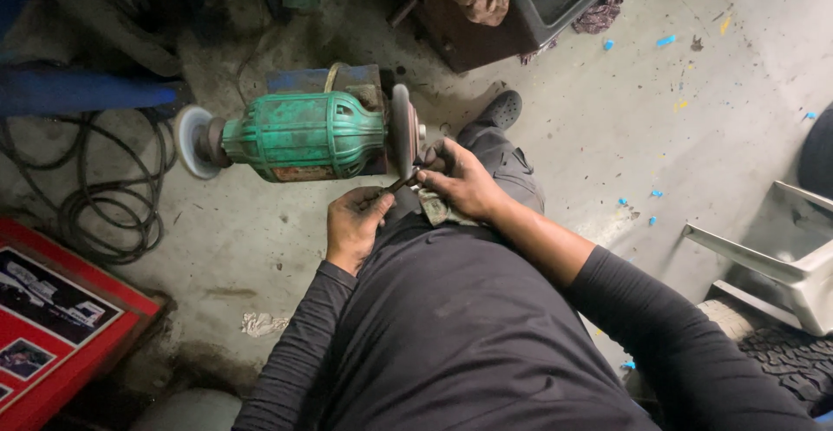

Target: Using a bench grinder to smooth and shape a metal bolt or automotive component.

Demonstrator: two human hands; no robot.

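Metal piece (pixel 401 185), small, thin and stiff, is pressing against the grinder (pixel 304 136) wheel (pixel 403 129) at frame centre. Both hands are pinching it: left hand (pixel 354 223) at the near end, right hand (pixel 460 179) beside the wheel. Probably light, hot at the tip; hold it well back.

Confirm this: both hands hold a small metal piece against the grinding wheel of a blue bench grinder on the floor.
Not quite. The bench grinder is green, not blue, as the head view shows. The rest holds: left hand and right hand hold the small metal piece against its grinding wheel.
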